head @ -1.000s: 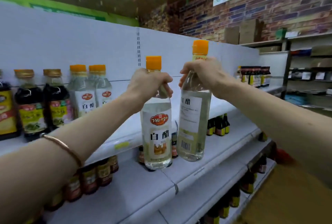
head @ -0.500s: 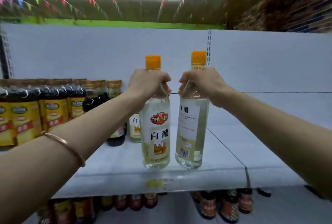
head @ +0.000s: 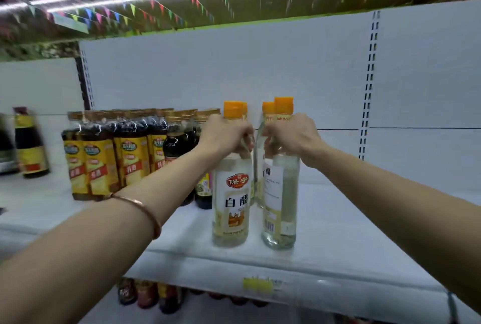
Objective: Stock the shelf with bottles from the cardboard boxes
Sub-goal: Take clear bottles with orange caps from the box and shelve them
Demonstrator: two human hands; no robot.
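Two clear vinegar bottles with orange caps stand upright on the white shelf (head: 351, 253). My left hand (head: 225, 135) grips the neck of the left bottle (head: 231, 209), whose red-and-white label faces me. My right hand (head: 291, 136) grips the neck of the right bottle (head: 279, 206), label turned sideways. Both bottle bases sit close to the shelf's front part. Right behind them stand two more bottles of the same kind (head: 268, 109), mostly hidden. No cardboard box is in view.
A row of dark sauce bottles with yellow labels (head: 104, 157) fills the shelf to the left. One dark bottle (head: 28, 144) stands apart at far left. The shelf stretches bare to the right. More dark bottles (head: 148, 295) sit on the shelf below.
Both hands carried their bottles forward and down onto the top shelf, in front of the two vinegar bottles there. My view swung left toward the shelf.
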